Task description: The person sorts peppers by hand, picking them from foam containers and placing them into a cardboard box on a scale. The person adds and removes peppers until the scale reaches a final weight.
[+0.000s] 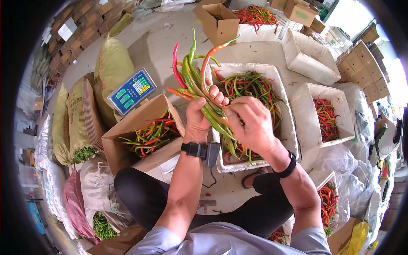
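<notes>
A bunch of long chili peppers (195,80), green, red and orange, is held up over the boxes. My left hand (199,117) is wrapped around its middle, with tips fanning out above and ends hanging below. Against the right side of the bunch, my right hand (253,123) has its fingers curled closed; what they pinch, if anything, is hidden. Beneath both hands stands a white foam box (285,93) of mixed red and green chili peppers (250,87). Left of it, a cardboard box (121,123) holds more chili peppers (157,135).
A blue digital scale display (132,91) stands behind the cardboard box. Full sacks (111,70) line the left side. More foam boxes (302,111) with red peppers sit at right, near clear plastic bags (340,163). A cardboard carton (219,27) is at the back.
</notes>
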`<move>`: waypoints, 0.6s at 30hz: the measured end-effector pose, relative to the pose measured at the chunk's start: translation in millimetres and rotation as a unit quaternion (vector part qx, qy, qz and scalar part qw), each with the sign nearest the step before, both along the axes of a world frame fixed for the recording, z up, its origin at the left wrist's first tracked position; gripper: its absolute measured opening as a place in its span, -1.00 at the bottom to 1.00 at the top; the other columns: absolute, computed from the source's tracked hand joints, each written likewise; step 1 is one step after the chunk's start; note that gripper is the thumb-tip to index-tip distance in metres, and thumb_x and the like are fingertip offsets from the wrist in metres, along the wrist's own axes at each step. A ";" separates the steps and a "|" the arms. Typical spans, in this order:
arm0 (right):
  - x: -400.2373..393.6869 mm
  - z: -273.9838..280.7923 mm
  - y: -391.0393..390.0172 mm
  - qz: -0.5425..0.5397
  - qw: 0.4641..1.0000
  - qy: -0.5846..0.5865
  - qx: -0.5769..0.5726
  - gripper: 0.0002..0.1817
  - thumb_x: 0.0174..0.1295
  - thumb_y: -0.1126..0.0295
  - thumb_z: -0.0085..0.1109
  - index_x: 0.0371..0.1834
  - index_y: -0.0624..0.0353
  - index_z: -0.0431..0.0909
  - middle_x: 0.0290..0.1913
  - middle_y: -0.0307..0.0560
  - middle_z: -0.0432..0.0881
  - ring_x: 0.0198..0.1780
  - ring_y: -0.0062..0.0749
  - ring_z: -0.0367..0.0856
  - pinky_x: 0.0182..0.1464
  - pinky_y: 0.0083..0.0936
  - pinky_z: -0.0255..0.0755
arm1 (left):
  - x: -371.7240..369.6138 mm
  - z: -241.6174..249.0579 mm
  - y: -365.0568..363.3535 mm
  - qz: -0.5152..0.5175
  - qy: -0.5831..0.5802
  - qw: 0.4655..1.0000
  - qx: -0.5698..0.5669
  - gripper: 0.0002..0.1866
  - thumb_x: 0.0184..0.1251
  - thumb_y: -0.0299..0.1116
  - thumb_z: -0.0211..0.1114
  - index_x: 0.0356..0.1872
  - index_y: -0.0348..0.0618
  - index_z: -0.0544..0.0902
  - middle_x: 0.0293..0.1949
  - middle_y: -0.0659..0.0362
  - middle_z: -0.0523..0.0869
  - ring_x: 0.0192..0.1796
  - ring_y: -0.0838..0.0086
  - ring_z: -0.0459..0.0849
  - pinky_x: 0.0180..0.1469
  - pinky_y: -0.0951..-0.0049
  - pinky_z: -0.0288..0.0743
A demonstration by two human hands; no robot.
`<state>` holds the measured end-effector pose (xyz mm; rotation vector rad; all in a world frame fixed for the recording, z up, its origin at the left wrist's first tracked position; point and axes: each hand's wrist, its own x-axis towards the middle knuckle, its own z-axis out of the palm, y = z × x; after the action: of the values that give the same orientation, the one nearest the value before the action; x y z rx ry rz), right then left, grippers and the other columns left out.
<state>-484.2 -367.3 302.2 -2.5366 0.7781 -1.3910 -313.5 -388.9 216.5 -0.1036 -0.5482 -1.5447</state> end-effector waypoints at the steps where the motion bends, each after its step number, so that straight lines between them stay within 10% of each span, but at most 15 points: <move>1: -4.3 -0.5 -4.2 -0.007 1.000 -0.021 0.022 -0.88 0.18 0.53 0.38 -0.26 0.24 0.63 -0.25 -0.03 0.69 -0.25 -0.10 0.69 -0.21 -0.25 0.57 | 0.0 -1.7 0.3 -0.002 0.014 1.000 0.010 -0.35 0.12 -0.32 0.52 0.26 0.00 0.45 -0.20 0.26 0.57 -0.13 0.42 0.60 0.13 0.20 0.50; 8: -50.0 -6.4 -46.0 -0.122 0.944 -0.097 0.292 -0.82 0.33 0.47 0.27 -0.08 0.32 0.69 -0.28 0.10 0.76 -0.31 -0.41 0.73 -0.15 -0.45 0.59 | 14.4 0.2 -3.0 -0.008 0.088 0.996 0.009 -0.49 0.14 -0.27 0.55 0.13 -0.08 0.60 -0.20 0.35 0.57 -0.18 0.58 0.55 0.06 0.41 0.44; 18: -82.2 -15.4 -50.3 -0.107 0.929 0.193 0.296 -0.75 0.40 0.32 0.23 -0.05 0.29 0.66 -0.17 0.19 0.75 -0.15 0.08 0.72 -0.04 -0.21 0.56 | 31.6 15.6 -7.2 -0.023 0.131 0.990 -0.051 -0.45 0.11 -0.31 0.57 0.14 -0.16 0.60 -0.17 0.35 0.63 -0.14 0.59 0.60 0.09 0.44 0.41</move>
<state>-566.4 -417.6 286.8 -2.2831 1.3353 -0.5504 -282.0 -396.1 232.1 -0.3943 -0.4168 -1.5192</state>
